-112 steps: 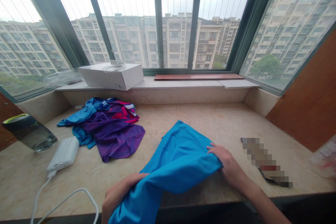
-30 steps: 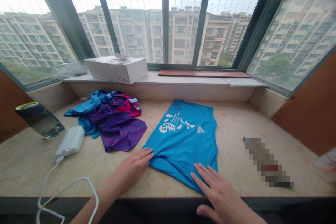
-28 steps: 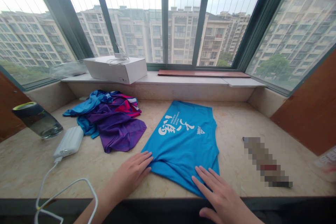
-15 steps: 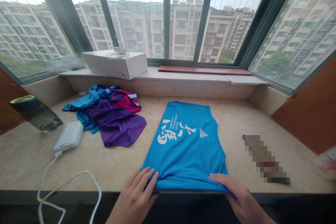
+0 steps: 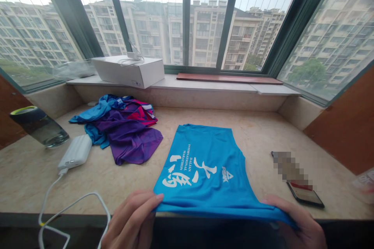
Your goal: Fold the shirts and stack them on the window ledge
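A blue sleeveless running shirt (image 5: 216, 179) with white lettering lies sideways on the stone sill, its near edge stretched between my hands at the counter's front edge. My left hand (image 5: 133, 214) pinches the near left corner, thumb and fingers closed on the fabric. At the near right, my right hand (image 5: 300, 221) grips the other end of that edge, which is pulled out to a point; its lower fingers are hidden below the cloth. The near edge is drawn taut and slightly over the counter's rim.
To the left lies a heap of purple, blue and red clothes (image 5: 128, 136). A white power bank (image 5: 75, 151) with a cable and a water bottle (image 5: 41, 126) stand beyond it. A phone (image 5: 306, 194), partly blurred out, lies right. A white box (image 5: 128, 71) sits on the ledge.
Both hands have closed on the shirt's near edge and moved apart, stretching it. The shirt has slid toward me, and its near right corner is drawn out to the right.
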